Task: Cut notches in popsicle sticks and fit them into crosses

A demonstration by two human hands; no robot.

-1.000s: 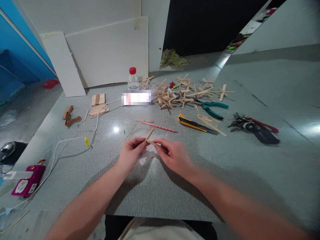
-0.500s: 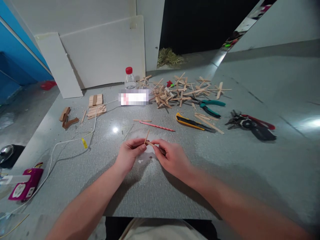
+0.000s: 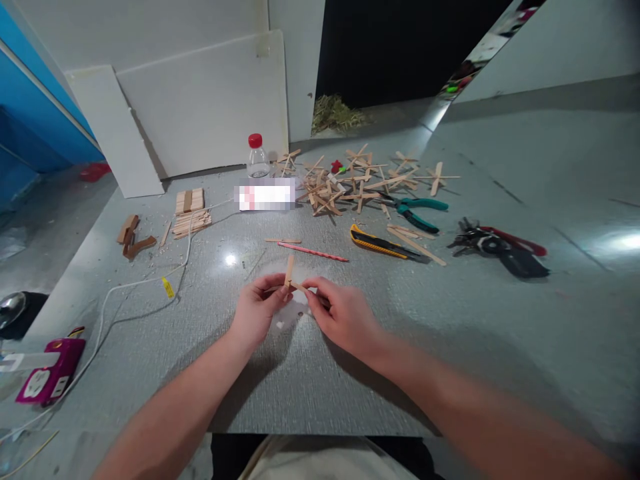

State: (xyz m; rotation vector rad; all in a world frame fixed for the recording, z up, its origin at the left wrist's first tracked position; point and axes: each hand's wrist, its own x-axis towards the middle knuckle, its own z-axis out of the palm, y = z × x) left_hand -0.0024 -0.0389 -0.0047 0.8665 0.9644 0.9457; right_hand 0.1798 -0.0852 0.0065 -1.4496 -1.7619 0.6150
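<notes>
Near the front middle of the table, my left hand [image 3: 259, 307] pinches a wooden craft stick [image 3: 290, 268] that stands up from between thumb and fingers. A second craft stick [image 3: 299, 287] crosses its lower end and runs into my right hand [image 3: 340, 310], whose thumb and forefinger are closed on it. My fingers partly hide where the two sticks meet, so I cannot tell how they are joined. Just beyond my hands lie a red patterned pencil [image 3: 314, 251] and a loose craft stick [image 3: 283, 241]. A whitish patch [image 3: 287, 320] shows on the table beneath them.
A yellow utility knife [image 3: 383, 243], green-handled pliers [image 3: 420, 210] and a pile of crossed sticks [image 3: 325, 193] lie beyond. Stick bundles [image 3: 190, 201], a red-capped bottle [image 3: 257, 159] and a white cable [image 3: 107, 300] are leftward. A dark tool [image 3: 520, 259] lies at right.
The upright stick has turned so its broad flat side faces me, where it showed a narrower, slanted edge before. Both hands stay in nearly the same place.
</notes>
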